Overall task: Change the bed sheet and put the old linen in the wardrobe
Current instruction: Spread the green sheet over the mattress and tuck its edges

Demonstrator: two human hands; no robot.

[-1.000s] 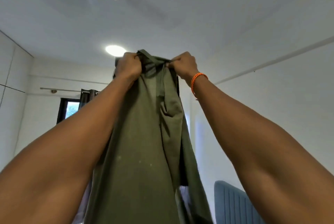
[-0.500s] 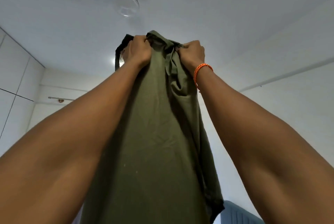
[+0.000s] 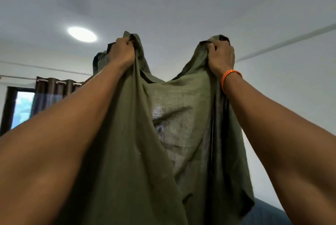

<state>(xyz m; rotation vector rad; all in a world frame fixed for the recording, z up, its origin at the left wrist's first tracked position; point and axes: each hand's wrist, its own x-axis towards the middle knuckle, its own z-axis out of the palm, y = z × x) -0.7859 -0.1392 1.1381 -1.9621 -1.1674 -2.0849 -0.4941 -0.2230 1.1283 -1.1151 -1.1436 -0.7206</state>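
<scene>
Hands spread apart since before, left hand, right hand gripping sheet, curtain behind

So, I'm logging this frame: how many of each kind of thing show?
Hands: 2, left and right
Green sheet: 1
Orange wristband: 1
Ceiling light: 1
Curtain: 1
Total: 6

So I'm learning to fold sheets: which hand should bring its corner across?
Probably the right hand: it grips the green sheet by a freer, thinner side; the left hand carries the bulk.
</scene>
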